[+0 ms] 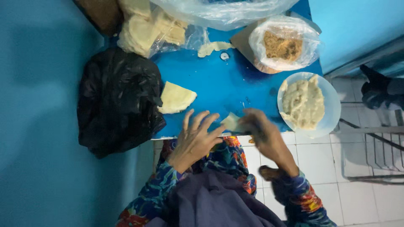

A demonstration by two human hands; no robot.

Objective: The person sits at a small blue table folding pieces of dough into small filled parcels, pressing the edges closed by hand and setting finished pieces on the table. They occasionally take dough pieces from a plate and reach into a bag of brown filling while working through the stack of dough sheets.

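Left of the filling bowl (332, 105), both hands are pinching a thin wrapper (231, 122): left hand (197, 136) fingers splayed, right hand (261, 131) closed on it; excess pull risks tearing it.

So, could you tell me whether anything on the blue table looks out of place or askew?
Two things. The bowl of pale paste overhangs the table's right edge, so it looks precarious. A torn scrap of wrapper lies loose beside the bag of wrappers, apart from the stack.

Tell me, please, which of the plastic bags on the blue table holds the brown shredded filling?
The small clear plastic bag at the table's far right, just beyond the white bowl of pale dough. The other clear bag holds pale flat wrappers; the black bag hides its contents.
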